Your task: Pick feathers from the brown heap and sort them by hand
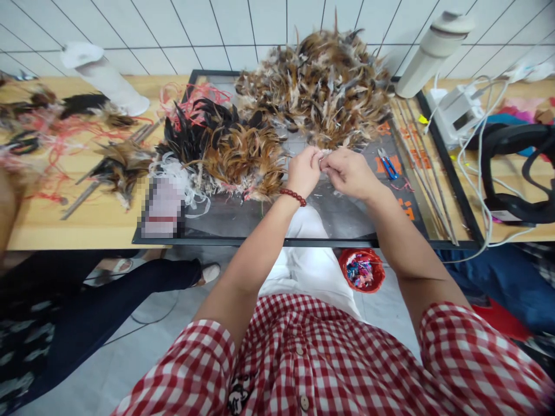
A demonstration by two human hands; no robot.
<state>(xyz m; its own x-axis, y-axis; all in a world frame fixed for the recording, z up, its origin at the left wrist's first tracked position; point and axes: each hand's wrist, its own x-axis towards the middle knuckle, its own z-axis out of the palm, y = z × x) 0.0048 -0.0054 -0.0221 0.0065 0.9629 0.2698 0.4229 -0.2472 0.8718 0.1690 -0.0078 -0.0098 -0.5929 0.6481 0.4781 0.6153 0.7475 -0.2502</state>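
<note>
My left hand [304, 171], with a red bead bracelet at the wrist, meets my right hand [347, 172] over the dark framed board [347, 222]. The fingers of both hands are pinched together on something small and pale that I cannot make out. Just beyond them rises a large heap of brown and white feathers [321, 86]. Left of my left hand lies a bundle of brown and black feathers [243, 153], close to white ribbon strips [191, 185]. Blue-handled snips [389, 164] rest right of my right hand.
Two pale bottles, one left [108, 84] and one right [427, 60], stand near the tiled wall. Thin sticks [427, 167] lie right, beside a power strip [448, 112], cables and black headgear [511, 205]. A red basket [380, 283] sits below. Another person's legs [113, 306] show left.
</note>
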